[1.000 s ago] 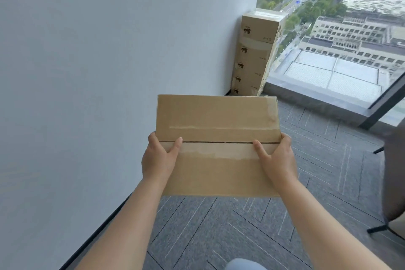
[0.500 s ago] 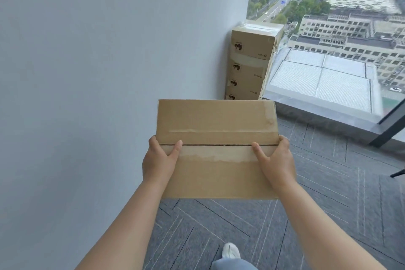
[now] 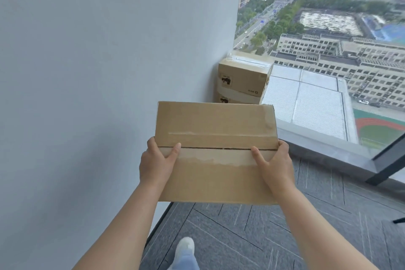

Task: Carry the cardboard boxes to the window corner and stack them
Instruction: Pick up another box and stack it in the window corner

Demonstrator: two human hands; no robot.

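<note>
- A person carries a cardboard box, its long axis running left to right. The left hand and right hand grip its short ends, thumbs on the taped top.
- The stack of boxes stands far ahead in the window corner, slightly right of the box, so both hands look equally placed for the set-down.

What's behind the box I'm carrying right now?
Behind the carried box a stack of cardboard boxes stands in the corner between wall and window. Its top one and a strip of the next show; everything lower is covered.
</note>
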